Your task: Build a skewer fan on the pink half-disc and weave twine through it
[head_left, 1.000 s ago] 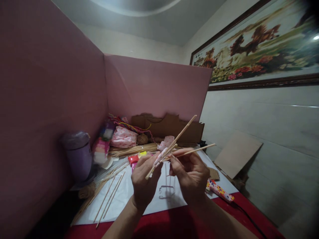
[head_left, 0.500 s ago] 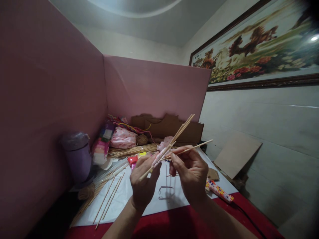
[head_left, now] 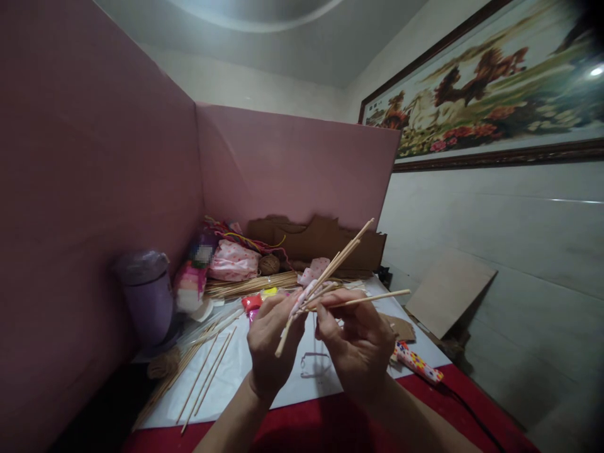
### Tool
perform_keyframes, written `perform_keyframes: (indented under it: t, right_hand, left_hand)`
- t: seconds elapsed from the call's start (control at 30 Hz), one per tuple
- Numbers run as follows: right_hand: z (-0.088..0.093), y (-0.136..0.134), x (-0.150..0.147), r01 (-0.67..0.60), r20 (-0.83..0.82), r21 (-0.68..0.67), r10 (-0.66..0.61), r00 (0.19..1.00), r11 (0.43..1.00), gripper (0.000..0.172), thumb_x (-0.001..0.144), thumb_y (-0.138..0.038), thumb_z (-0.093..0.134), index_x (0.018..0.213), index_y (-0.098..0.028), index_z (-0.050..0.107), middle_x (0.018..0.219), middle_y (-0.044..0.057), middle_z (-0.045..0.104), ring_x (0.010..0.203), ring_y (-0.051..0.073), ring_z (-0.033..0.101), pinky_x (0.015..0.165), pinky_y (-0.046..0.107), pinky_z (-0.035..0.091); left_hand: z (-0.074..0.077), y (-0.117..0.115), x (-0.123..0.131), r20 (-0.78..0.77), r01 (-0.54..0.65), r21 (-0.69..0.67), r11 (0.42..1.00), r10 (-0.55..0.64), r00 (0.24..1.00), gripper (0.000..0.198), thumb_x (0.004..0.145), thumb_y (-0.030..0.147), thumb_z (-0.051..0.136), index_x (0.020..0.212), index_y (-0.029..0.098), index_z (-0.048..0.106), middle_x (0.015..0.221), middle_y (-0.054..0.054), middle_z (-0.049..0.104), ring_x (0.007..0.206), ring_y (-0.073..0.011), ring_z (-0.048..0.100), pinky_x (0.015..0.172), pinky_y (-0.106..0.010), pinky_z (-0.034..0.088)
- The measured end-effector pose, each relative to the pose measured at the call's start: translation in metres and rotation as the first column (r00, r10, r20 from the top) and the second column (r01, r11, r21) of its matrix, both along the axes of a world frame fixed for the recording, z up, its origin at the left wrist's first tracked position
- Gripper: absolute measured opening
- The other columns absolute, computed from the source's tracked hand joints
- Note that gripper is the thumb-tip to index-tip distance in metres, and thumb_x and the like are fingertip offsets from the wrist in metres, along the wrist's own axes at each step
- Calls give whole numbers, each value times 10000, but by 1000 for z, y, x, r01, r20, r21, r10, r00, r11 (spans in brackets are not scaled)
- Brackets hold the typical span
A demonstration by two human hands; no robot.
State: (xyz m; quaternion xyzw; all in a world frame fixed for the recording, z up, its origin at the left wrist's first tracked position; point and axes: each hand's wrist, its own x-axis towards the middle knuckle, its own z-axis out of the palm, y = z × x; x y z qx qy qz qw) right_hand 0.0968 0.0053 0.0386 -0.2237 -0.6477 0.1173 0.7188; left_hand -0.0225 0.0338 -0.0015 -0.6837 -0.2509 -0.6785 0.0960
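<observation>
Several thin sticks (head_left: pixel 340 255) in my hands, raised above the table (head_left: pixel 311 420).
My left hand (head_left: pixel 271 349) pinches the bundle at its cloth wrap (head_left: pixel 302 301); my right hand (head_left: pixel 361 346) is closed on one stick (head_left: pixel 377 297). They look light, stiff and easy to snap, so holding near the wrap is best. I can read no writing.

There is a single view, from a camera on the person's head. It faces forward and a little down, close over the tabletop (head_left: pixel 325 418). The left hand (head_left: pixel 271 343) and right hand (head_left: pixel 361 343), both closed on sticks (head_left: pixel 330 267), sit near the lens in the lower middle. The wide lens also takes in the pink partition (head_left: pixel 94 189) to the left and ahead, the painting (head_left: pixel 491 94) on the right wall, and the ceiling (head_left: pixel 264 38) along the top. The top right corner is dark.
</observation>
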Motion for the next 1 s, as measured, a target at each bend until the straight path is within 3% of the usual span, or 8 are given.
perform_keyframes:
  t: [0.53, 0.73, 0.9, 1.0]
  right_hand:
    - [-11, -2, 5, 74, -71, 116, -66, 995, 991, 279, 756, -39, 609, 955, -232, 631, 840, 29, 655, 680, 158, 647, 560, 281, 563]
    - [-18, -11, 7, -44, 134, 201, 17, 991, 979, 395, 769, 11, 558, 1075, -239, 568, 944, 71, 693, 822, 206, 677, 662, 360, 588]
    - [-16, -13, 5, -29, 255, 283, -46, 966, 959, 379, 773, 19, 543, 1078, -207, 542, 1010, 100, 698, 887, 213, 687, 670, 346, 592]
    - [-13, -9, 3, -39, 251, 295, -38, 967, 955, 383, 770, 27, 545, 1084, -194, 546, 1011, 101, 695, 896, 210, 686, 691, 349, 593]
  left_hand:
    - [4, -2, 1, 31, -74, -15, 997, 75, 997, 297, 801, 83, 604, 1070, 195, 662, 932, -52, 723, 859, -181, 641, 754, -303, 508]
    - [9, -3, 0, 91, -114, -73, 991, 121, 988, 201, 808, 120, 608, 982, 185, 686, 888, -43, 717, 805, -160, 634, 732, -268, 480]
    - [15, -6, 0, 156, -90, -223, 971, 126, 980, 117, 843, 212, 569, 831, 186, 683, 726, -10, 646, 697, -147, 577, 632, -248, 437]
    - [19, -6, 0, 151, -88, -229, 970, 124, 981, 154, 855, 223, 535, 802, 180, 673, 694, -7, 615, 685, -152, 551, 625, -257, 422]
